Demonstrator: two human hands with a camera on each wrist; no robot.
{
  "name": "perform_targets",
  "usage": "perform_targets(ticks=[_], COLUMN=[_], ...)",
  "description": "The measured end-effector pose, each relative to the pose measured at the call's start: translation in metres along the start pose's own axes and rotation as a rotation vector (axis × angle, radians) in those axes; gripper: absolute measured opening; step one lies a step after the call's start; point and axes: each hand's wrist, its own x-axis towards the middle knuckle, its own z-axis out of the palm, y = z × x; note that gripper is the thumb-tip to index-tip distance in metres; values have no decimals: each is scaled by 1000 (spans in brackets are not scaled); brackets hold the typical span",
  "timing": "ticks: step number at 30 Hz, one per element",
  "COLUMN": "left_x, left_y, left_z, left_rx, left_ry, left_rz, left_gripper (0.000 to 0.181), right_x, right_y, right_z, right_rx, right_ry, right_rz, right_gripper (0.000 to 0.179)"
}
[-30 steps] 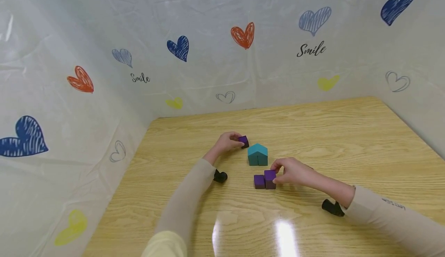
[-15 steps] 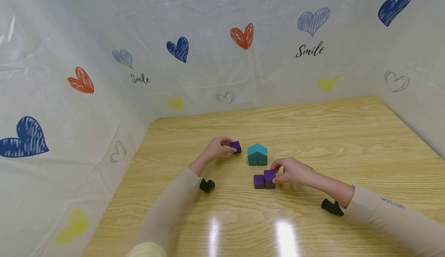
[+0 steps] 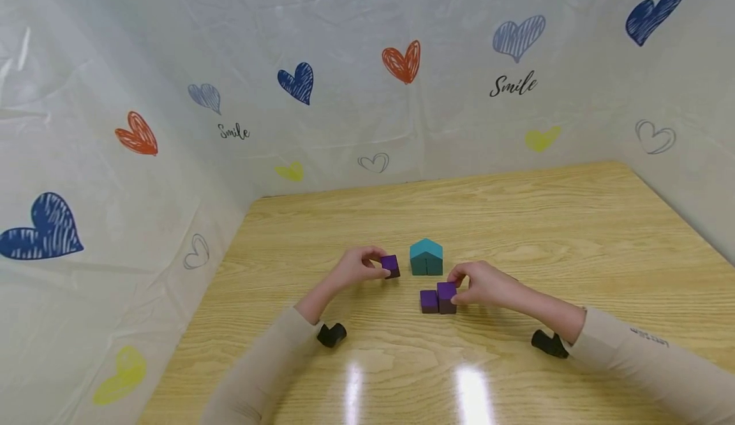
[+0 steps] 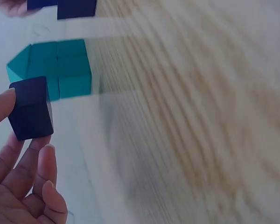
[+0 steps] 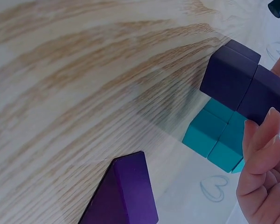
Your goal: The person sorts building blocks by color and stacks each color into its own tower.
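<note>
My left hand [image 3: 353,268] pinches a purple cube [image 3: 390,266] between thumb and fingers, to the left of the teal blocks. The left wrist view shows this cube [image 4: 30,109] close up, clear of the other blocks. The teal blocks [image 3: 426,259] form a small house shape with a pointed top. Nearer the front, my right hand [image 3: 488,284] pinches the upper part of a two-high purple stack [image 3: 446,298]. A single purple cube [image 3: 429,302] stands at the stack's left side. In the right wrist view, the held upper cube [image 5: 266,93] sits on a lower cube [image 5: 226,77].
A purple wedge-shaped block [image 5: 135,191] lies in the foreground of the right wrist view; the right hand mostly hides it from the head camera. The wooden table [image 3: 321,221] meets a white heart-patterned sheet [image 3: 333,138] at its back and sides. Black wrist devices [image 3: 331,334] hang beneath both forearms.
My left hand has brought its purple cube from beside the back of the teal house toward the front and slightly left. The right hand keeps its place on the purple stack.
</note>
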Motion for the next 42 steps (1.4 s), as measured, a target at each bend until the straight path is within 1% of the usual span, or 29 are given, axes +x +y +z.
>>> perform_targets(ticks=[6, 15, 20, 23, 29, 34, 37, 42], left_x=[-9, -15, -15, -15, -14, -13, -12, -12], left_y=[12, 25, 31, 34, 38, 38, 37, 37], left_z=[12, 33, 43, 47, 53, 56, 57, 59], left_rx=[1, -17, -12, 1, 9, 31, 36, 38], left_ry=[-41, -62, -71, -73, -78, -83, -84, -89], left_rz=[28, 55, 26, 24, 54, 78, 81, 68], left_gripper=[36, 34, 31, 31, 32, 33, 33, 33], right_x=[1, 1, 1, 1, 1, 2, 1, 1], right_y=[1, 1, 0, 0, 0, 1, 1, 3], right_z=[-1, 0, 0, 0, 0, -1, -1, 0], right_rx=[-11, -22, -8, 2, -3, -3, 4, 12], right_ry=[8, 13, 12, 10, 10, 12, 13, 18], right_rz=[-19, -25, -18, -19, -25, -33, -36, -38], right_gripper=[28, 27, 27, 26, 25, 26, 25, 25])
